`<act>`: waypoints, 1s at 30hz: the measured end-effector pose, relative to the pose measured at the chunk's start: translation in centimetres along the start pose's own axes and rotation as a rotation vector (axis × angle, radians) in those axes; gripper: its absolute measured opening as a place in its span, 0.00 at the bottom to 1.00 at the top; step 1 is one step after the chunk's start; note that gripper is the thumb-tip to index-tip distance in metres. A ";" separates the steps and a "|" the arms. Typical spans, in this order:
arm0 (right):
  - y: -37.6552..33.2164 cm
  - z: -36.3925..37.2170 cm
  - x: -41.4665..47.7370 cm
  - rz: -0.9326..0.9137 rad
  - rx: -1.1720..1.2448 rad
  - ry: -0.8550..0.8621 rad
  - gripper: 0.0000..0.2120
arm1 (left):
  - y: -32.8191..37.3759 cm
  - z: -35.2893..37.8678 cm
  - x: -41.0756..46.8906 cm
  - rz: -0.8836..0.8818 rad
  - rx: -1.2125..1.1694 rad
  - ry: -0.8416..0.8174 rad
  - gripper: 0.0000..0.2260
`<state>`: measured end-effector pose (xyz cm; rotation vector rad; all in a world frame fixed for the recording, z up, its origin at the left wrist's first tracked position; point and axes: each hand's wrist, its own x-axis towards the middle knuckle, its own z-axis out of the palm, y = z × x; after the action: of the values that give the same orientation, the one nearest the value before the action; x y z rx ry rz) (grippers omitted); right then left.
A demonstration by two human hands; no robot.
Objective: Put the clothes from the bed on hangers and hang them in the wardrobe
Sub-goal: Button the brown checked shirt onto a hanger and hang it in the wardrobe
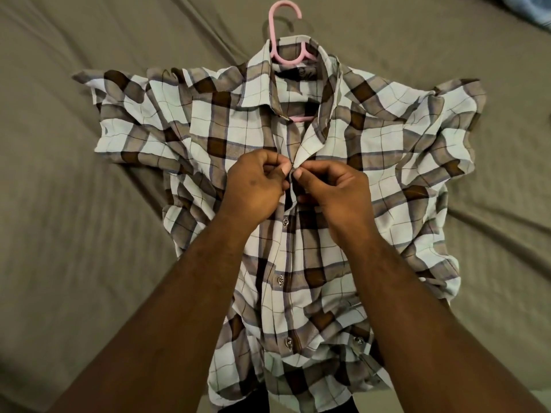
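While the plaid short-sleeved shirt (pixel 208 138) lies face up on the taupe bed sheet (pixel 74 204), the head view shows both hands meeting over its front opening. The left hand (pixel 253 186) and right hand (pixel 334 189) each have their fingers curled, and the thumbs and fingertips (pixel 285 168) pinch the two placket edges together at chest level. Whether a button sits between them I cannot tell, since the fingers cover that spot.

Beyond the fingers, the shirt gapes open up to the collar (pixel 262 84). A pink plastic hanger (pixel 275 31) is already threaded inside, with its hook sticking out past the neck and a bit of its bar showing in the gap. On the near side of the fingers, three metal buttons (pixel 281 280) run down the placket toward the hem, and they look fastened. A scrap of blue cloth (pixel 536 10) lies far off to the right of the fingers, at the edge of view.

By my reading, the step in hand is buttoning the shirt so it stays put on the hanger. The next move calls for lining up the buttonhole with its button and pushing it through, keeping the two edges level. After that the shirt would have to be lifted by the hook. No wardrobe is in view.
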<state>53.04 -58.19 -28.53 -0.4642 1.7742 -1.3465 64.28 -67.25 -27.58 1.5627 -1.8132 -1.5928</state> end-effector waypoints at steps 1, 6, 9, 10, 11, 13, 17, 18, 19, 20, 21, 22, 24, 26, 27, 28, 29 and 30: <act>0.0 0.1 0.1 -0.002 -0.018 -0.002 0.06 | 0.0 -0.1 0.0 0.001 -0.011 -0.002 0.04; 0.4 0.6 0.3 -0.031 -0.084 0.040 0.06 | -0.1 -0.1 0.0 0.009 -0.060 -0.005 0.07; 0.7 0.7 0.5 -0.067 -0.114 0.068 0.05 | -0.2 -0.1 -0.1 0.027 -0.073 0.020 0.07; 0.8 0.8 0.5 -0.075 -0.124 0.071 0.05 | -0.2 -0.1 -0.1 0.040 -0.065 0.035 0.07; 0.9 0.8 0.6 -0.079 -0.135 0.068 0.06 | -0.2 -0.1 -0.1 0.061 -0.047 0.050 0.06; 0.9 0.8 0.6 -0.079 -0.146 0.054 0.06 | -0.2 -0.1 -0.1 0.117 -0.001 0.081 0.05; 0.7 0.6 0.5 -0.045 -0.079 0.009 0.06 | -0.7 0.3 0.0 0.227 0.104 0.140 0.04; 0.6 0.5 0.5 -0.032 -0.069 -0.001 0.06 | -0.8 0.3 0.0 0.241 0.126 0.135 0.03; 0.4 0.4 0.6 -0.019 -0.068 -0.011 0.06 | -0.9 0.3 0.1 0.262 0.153 0.128 0.03; 0.3 0.3 0.6 -0.013 -0.080 -0.019 0.06 | -1.1 0.3 0.1 0.291 0.187 0.125 0.04; 0.2 0.2 0.8 -0.021 -0.107 -0.029 0.05 | -1.2 0.3 0.2 0.327 0.224 0.124 0.04; 0.1 0.1 0.9 -0.043 -0.142 -0.038 0.04 | -1.3 0.2 0.3 0.365 0.259 0.122 0.05; -0.2 0.1 1.1 -0.092 -0.198 -0.053 0.02 | -1.4 -0.1 0.5 0.433 0.327 0.112 0.06; -0.4 0.2 1.2 -0.098 -0.193 -0.059 0.02 | -1.6 -0.3 0.6 0.474 0.347 0.105 0.06; -0.4 0.3 1.2 -0.075 -0.155 -0.055 0.02 | -1.7 -0.3 0.7 0.476 0.328 0.105 0.06; -0.5 0.4 1.1 -0.040 -0.096 -0.050 0.03 | -1.8 -0.2 0.7 0.466 0.286 0.103 0.05; -0.7 0.4 1.0 0.001 -0.028 -0.046 0.04 | -2.0 -0.2 0.6 0.443 0.222 0.100 0.05; -0.8 0.5 0.9 0.042 0.039 -0.047 0.05 | -2.0 -0.1 0.5 0.409 0.139 0.096 0.05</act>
<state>52.75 -59.44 -28.24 -0.4313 1.7071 -1.3279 65.23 -67.30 -29.46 1.1920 -2.0607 -1.2080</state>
